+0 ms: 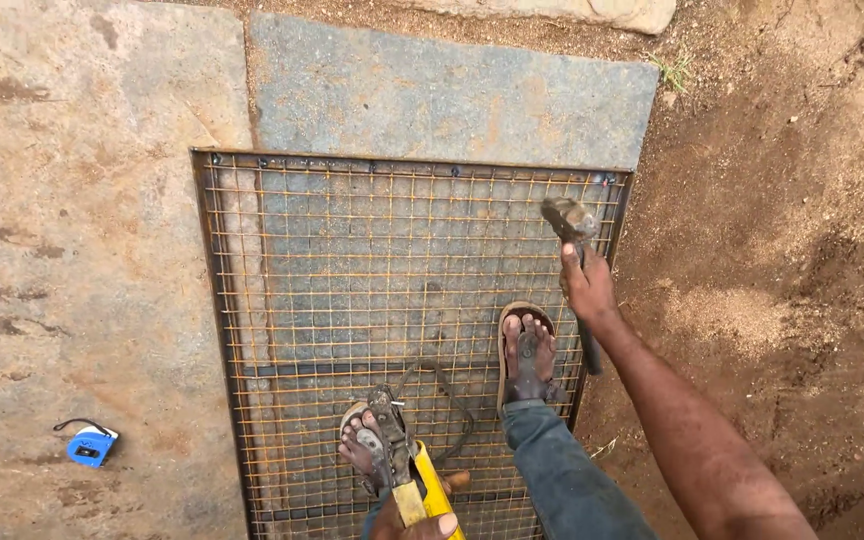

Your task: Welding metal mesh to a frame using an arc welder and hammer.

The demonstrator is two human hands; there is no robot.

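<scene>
Right hand [589, 285] has its grip clamped on a hammer [574, 245]: worn grey head above the grip, dark handle below. Left hand [422, 525], grip closed on yellow-handled pliers [402, 460]. Rusty mesh frame [352, 280] lies under both, on stone slabs [102, 200].

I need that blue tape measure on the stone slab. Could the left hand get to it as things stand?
Probably not right away. The left hand already grips a yellow-handled tool, and the tape measure lies well off to its left, beyond the mesh frame. Nothing blocks the way.
</scene>
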